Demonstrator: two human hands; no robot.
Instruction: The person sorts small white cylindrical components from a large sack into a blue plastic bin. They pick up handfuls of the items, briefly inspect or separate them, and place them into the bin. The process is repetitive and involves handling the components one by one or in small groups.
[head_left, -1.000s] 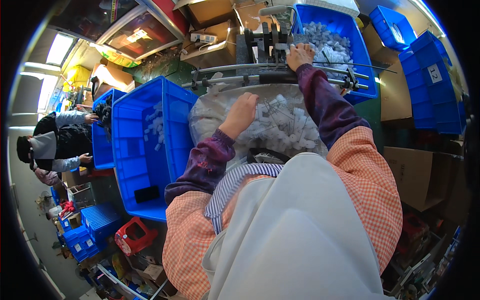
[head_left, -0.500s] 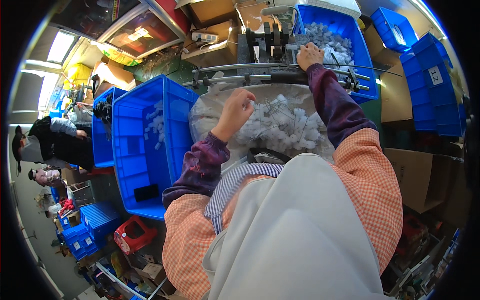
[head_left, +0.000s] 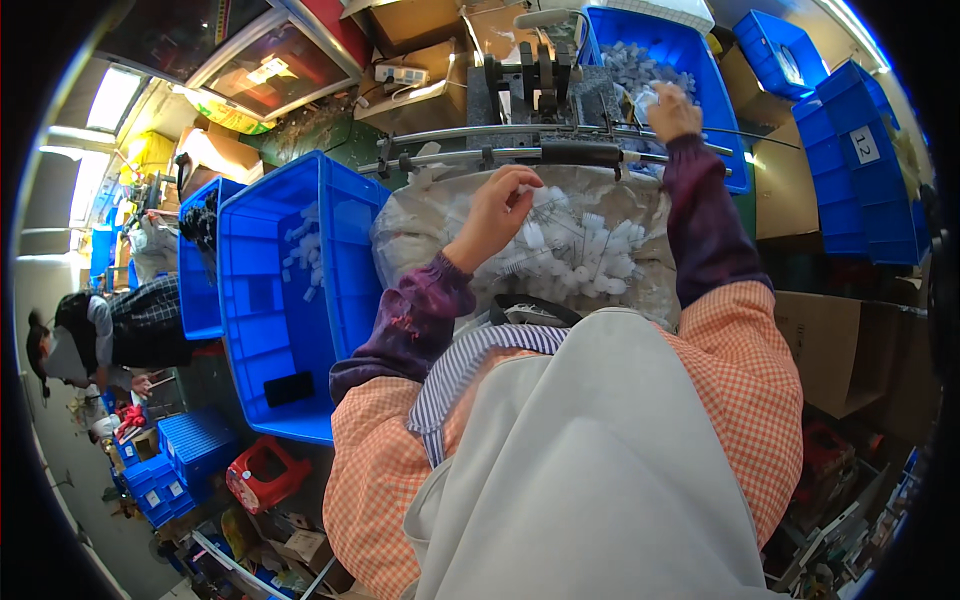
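My left hand point(head_left: 495, 218) is closed with bent fingers above a heap of small white plastic parts point(head_left: 580, 250), some with thin metal wires or pins. What it holds, if anything, is hidden. The heap lies on a whitish plastic sheet point(head_left: 405, 225) in front of me. Farther right, my right hand point(head_left: 676, 115) reaches over the near side of a blue bin point(head_left: 722, 110) of similar white pieces point(head_left: 640, 68). Its fingertips are smeared and partly hidden among them. Between the hands and behind them stands a dark metal machine point(head_left: 540, 90) with a long horizontal rod point(head_left: 450, 133).
A large blue bin point(head_left: 255, 290) on the left holds some white parts and a black flat object point(head_left: 289, 388). More blue bins point(head_left: 868, 165) stand at the right. A red stool point(head_left: 265, 472) sits lower left. Another person point(head_left: 120, 325) is at far left.
My right hand has moved off the machine's right end, rightward over the blue bin of white pieces. My left hand has shifted slightly right over the heap. The person at far left has moved.
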